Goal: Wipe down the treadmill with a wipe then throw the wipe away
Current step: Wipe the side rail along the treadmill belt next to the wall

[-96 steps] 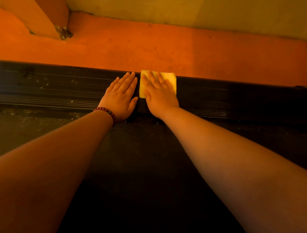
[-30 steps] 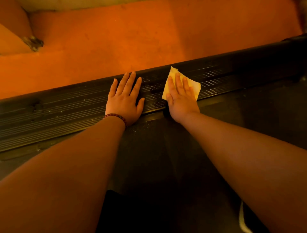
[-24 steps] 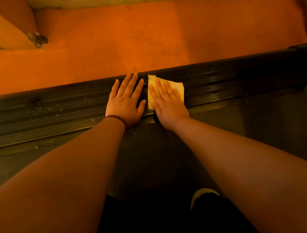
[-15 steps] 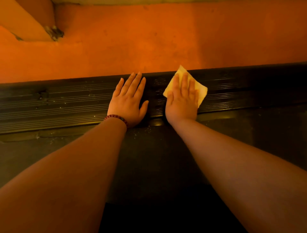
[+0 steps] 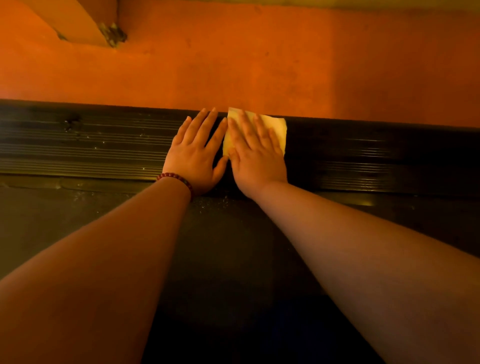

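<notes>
On the ribbed side rail (image 5: 91, 145) of the treadmill (image 5: 389, 182), both hands lie flat, side by side and nearly touching. The right hand (image 5: 255, 158) presses a pale yellow wipe (image 5: 275, 130) onto the rail with straight, spread fingers. Nothing is curled round it, and the wipe's far corners and right edge show past the fingertips, reaching the rail's outer edge. The left hand (image 5: 194, 153) rests bare on the rail just beside the wipe, fingers straight and together, holding nothing. It stands in the wipe's way to the left, its thumb close to the right hand's thumb. A bracelet (image 5: 174, 177) of dark red beads circles the left wrist.

Nearer the camera lies the dark belt (image 5: 233, 246), crossed by both forearms. Pale specks dot the strip where belt meets rail, and more lie among the grooves left of the hands. Right of the hands the rail looks darker, with a few glints. Beyond the rail spreads an orange floor (image 5: 233, 65) under dim, warm light. At the top left a pale slanted beam (image 5: 78, 20) meets the floor, with a rough dark patch at its foot. A lighter strip of wall (image 5: 389, 3) runs along the top edge.

Two hands, one wipe, one bracelet, one rail and one beam are in view.
</notes>
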Tool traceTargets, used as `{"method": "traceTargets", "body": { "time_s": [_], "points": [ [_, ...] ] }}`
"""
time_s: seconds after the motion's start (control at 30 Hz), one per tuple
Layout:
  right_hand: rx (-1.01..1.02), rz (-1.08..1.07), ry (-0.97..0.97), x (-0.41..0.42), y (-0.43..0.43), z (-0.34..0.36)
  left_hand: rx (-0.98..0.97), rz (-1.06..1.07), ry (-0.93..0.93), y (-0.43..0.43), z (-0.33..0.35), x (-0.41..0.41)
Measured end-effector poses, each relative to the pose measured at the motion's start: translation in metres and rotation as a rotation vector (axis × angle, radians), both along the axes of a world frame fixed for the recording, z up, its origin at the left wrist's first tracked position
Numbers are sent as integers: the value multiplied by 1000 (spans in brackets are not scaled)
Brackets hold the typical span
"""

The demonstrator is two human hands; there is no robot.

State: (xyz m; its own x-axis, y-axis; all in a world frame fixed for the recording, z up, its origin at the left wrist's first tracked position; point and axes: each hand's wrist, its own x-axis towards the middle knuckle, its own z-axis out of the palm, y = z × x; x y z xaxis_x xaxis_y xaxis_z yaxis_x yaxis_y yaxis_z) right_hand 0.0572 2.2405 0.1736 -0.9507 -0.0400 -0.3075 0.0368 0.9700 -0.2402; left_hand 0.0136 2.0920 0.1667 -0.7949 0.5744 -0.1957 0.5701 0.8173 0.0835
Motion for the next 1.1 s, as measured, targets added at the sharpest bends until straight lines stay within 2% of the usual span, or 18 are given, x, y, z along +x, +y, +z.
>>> {"method": "traceTargets", "body": {
  "time_s": [0.43,0.5,0.6,0.67,0.87,1.03,1.1],
  "points": [
    [-7,30,-17,-3,6,-1,0,3,-29,-2,2,-2],
    [7,-42,-6,0,12,-1,-22,0,-29,-1,3,-2],
    [41,-260,-28,3,19,0,-34,-11,-27,-2,3,-1],
    [60,-307,-33,1,12,0,-34,-16,-15,-3,3,-1],
    [30,16,-15,4,19,5,-9,-25,-23,-4,5,-1],
    [39,-308,-49,9,22,6,7,-25,-27,-6,5,1],
    [58,-291,-47,13,5,6,21,-34,-29,-7,6,0]
  ]
}}
